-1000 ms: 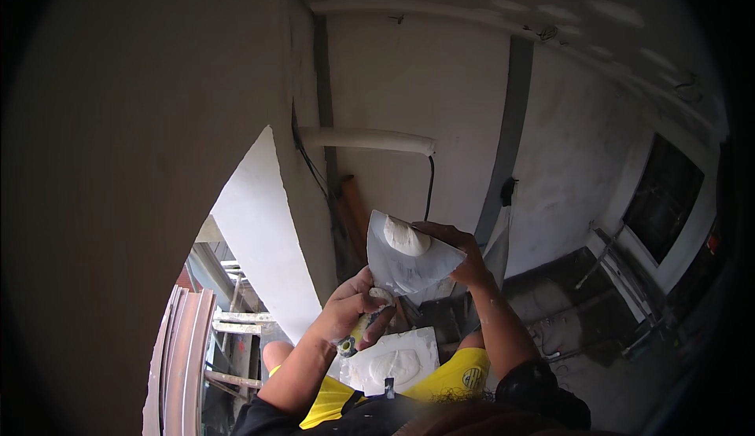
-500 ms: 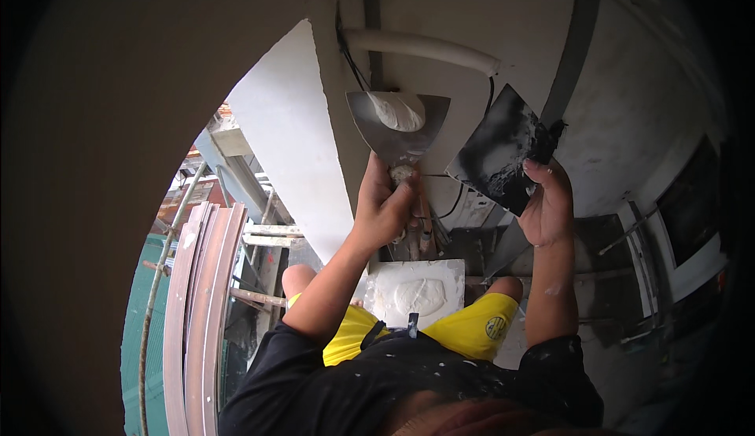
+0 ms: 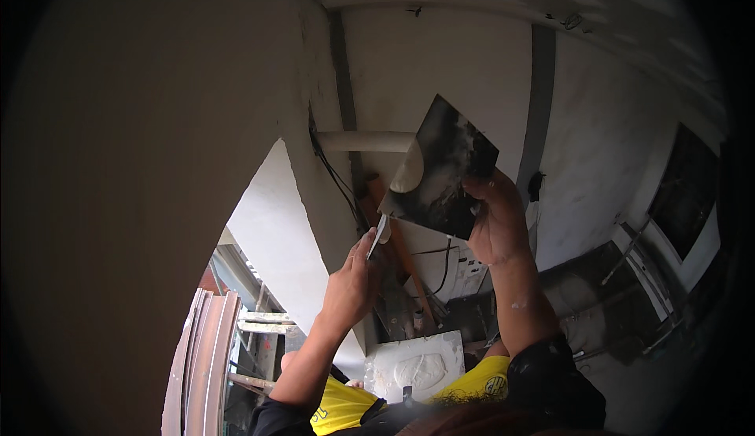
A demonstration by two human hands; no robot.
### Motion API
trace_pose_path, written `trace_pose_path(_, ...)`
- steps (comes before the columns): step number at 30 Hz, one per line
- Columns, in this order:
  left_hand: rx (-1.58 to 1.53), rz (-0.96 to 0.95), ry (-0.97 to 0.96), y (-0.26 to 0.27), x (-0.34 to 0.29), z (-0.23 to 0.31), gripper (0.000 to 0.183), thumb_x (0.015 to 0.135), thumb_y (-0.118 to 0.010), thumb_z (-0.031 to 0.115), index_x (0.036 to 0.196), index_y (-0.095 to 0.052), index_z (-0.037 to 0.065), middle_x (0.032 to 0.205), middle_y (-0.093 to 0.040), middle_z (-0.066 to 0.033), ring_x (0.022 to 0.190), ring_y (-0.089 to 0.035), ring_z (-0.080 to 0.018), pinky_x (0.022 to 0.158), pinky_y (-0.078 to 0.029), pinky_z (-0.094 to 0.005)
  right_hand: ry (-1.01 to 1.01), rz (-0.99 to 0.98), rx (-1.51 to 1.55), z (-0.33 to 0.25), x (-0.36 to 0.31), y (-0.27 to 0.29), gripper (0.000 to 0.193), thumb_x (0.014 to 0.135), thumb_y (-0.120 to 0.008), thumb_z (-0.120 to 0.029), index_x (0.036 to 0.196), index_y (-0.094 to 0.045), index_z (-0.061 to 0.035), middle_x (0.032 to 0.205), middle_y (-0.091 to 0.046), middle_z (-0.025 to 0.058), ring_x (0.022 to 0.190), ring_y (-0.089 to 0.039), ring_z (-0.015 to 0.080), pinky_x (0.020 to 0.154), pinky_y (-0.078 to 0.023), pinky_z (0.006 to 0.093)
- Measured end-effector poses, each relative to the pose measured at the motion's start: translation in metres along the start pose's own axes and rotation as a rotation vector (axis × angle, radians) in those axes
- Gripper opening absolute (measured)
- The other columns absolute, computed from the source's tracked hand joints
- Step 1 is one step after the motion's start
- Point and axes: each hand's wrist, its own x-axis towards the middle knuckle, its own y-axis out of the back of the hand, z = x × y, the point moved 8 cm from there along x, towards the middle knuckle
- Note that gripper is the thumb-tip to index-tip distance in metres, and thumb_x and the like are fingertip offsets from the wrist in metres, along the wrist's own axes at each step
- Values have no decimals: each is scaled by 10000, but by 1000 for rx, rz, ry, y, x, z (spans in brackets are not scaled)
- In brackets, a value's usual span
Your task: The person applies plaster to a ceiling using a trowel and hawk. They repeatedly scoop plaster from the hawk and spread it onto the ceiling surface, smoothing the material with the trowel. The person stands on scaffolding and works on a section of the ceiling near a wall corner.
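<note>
My left hand [image 3: 350, 286] is closed round the handle of a wide putty knife [image 3: 378, 233], whose blade now shows almost edge-on. Just right of it, my right hand [image 3: 497, 220] grips a dark, flat, squarish plate [image 3: 452, 172] smeared with white residue. A pale, rounded patch of putty [image 3: 408, 172] shows at the plate's left side. The knife is close to the plate's lower left corner; whether they touch I cannot tell. Below, between my knees, lies a white board [image 3: 379, 361] with a spread of wet putty [image 3: 418, 371] on it.
A plastered wall [image 3: 181, 121] rises close on my left. Ahead, a pale pipe [image 3: 366, 142] crosses the wall with black cables [image 3: 336, 170] beside it. Long brownish panels [image 3: 200, 357] stand at lower left. An orange pipe [image 3: 399, 243] leans behind the knife.
My view has tilted upward. The putty knife has turned from broad face to edge, and its putty is out of sight. The plate has moved left, towards the knife, and a putty patch shows there.
</note>
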Motion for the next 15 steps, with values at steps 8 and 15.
trace_pose_path(8, -1151, -170, 545, -33, -35, -10, 431, 976, -493, 39, 1363, -304, 54, 748, -551, -76, 485, -546, -140, 433, -485, -278, 414, 99, 45, -97, 210, 18, 307, 919, -579, -71, 1194, -492, 34, 1127, -572, 150, 1041, -632, 272, 902, -585, 419)
trace_pose_path(15, -1285, -218, 626, -38, -65, -13, 521, 989, -481, 44, 1449, -244, 101, 909, -543, -50, 549, -566, -106, 443, -491, -248, 514, 169, 61, -97, 318, 2, 391, 968, -529, -100, 1284, -401, 92, 1244, -488, 219, 1115, -607, 370, 901, -613, 461)
